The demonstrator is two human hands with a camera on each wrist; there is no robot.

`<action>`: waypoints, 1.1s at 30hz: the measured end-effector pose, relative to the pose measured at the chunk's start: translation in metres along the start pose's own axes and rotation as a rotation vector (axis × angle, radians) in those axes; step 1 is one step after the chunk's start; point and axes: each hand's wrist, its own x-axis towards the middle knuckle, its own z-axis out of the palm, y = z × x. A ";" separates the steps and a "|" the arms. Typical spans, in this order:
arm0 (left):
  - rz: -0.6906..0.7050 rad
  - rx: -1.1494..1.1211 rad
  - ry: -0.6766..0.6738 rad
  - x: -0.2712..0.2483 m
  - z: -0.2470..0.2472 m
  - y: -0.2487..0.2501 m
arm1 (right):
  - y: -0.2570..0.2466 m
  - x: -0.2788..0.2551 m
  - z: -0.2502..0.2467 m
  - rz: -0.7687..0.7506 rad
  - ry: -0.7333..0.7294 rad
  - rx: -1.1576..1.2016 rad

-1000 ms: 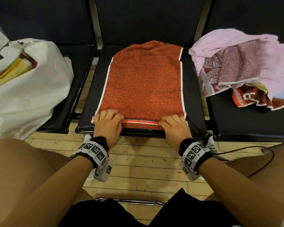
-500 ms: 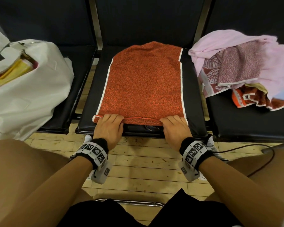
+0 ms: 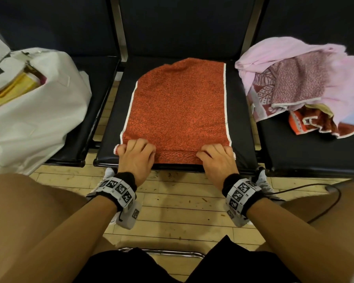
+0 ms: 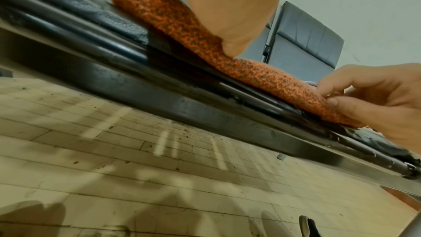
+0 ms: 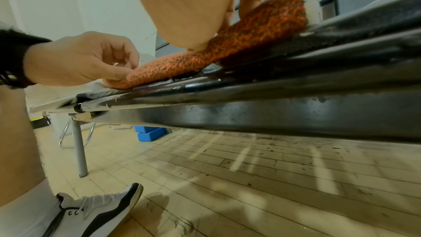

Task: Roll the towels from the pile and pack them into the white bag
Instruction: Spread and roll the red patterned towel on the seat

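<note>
While both hands (image 3: 138, 158) pinch orange towel (image 3: 178, 111), rolled edge

The near edge of the orange towel (image 3: 178, 111), flat a second ago with its white-and-orange stripe showing between the hands, is now turned over into a low roll along the front of the seat, and the stripe is hidden inside it. The left hand (image 3: 136, 158) and right hand (image 3: 218, 160) have moved slightly forward onto the roll, fingers (image 3: 140, 145) curled over its top, thumbs tucked behind it.
</note>
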 end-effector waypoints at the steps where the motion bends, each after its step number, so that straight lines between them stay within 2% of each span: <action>1: 0.008 0.000 -0.003 0.001 0.000 0.000 | 0.000 -0.001 0.001 -0.022 -0.003 0.000; 3: 0.025 -0.012 -0.033 0.002 0.000 -0.001 | 0.000 -0.002 0.001 -0.033 -0.040 0.002; 8: 0.009 0.021 -0.108 0.002 -0.001 -0.002 | -0.001 -0.001 -0.007 0.072 -0.163 0.051; 13: 0.037 0.005 -0.154 -0.003 -0.001 -0.005 | 0.003 0.001 -0.007 0.112 -0.173 0.109; 18: 0.002 -0.043 -0.144 0.002 -0.005 -0.004 | 0.001 0.010 -0.017 0.194 -0.255 0.191; 22: -0.003 0.016 -0.152 0.003 -0.006 -0.002 | -0.001 0.014 -0.027 0.279 -0.157 0.316; 26: -0.012 0.032 -0.145 0.006 -0.004 -0.001 | 0.000 0.011 -0.014 0.228 -0.120 0.222; 33: 0.021 0.014 -0.010 0.006 0.005 -0.001 | 0.004 0.004 -0.004 0.059 -0.029 0.018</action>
